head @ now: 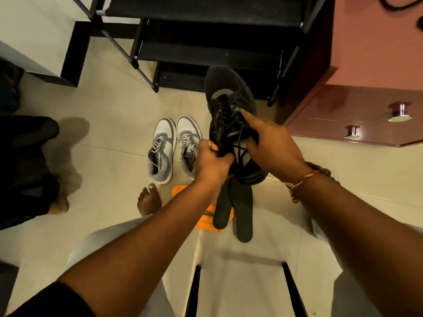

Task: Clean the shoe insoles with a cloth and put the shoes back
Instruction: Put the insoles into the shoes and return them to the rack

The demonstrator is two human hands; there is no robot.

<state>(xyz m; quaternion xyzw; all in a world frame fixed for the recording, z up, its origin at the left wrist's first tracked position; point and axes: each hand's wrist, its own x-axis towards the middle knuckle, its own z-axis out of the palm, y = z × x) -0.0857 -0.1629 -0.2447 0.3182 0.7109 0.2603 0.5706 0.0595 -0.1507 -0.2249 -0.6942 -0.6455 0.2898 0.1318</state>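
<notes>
We hold the black shoe [229, 104] up before the shoe rack [206, 53]. Our left hand [212, 162] has its grip closed on the heel end, and our right hand [271, 143] clasps the side, forefinger along the laces. Two dark insoles [243, 213] lie on the floor beneath, over something orange [180, 189]. They seem out for cleaning. We see no sure cloth, so next we likely need to free one hand.

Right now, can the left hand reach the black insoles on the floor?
Probably not yet: the left hand grips the black shoe with the right hand. The black insoles lie mostly uncovered beneath, so freeing it should do.
</notes>
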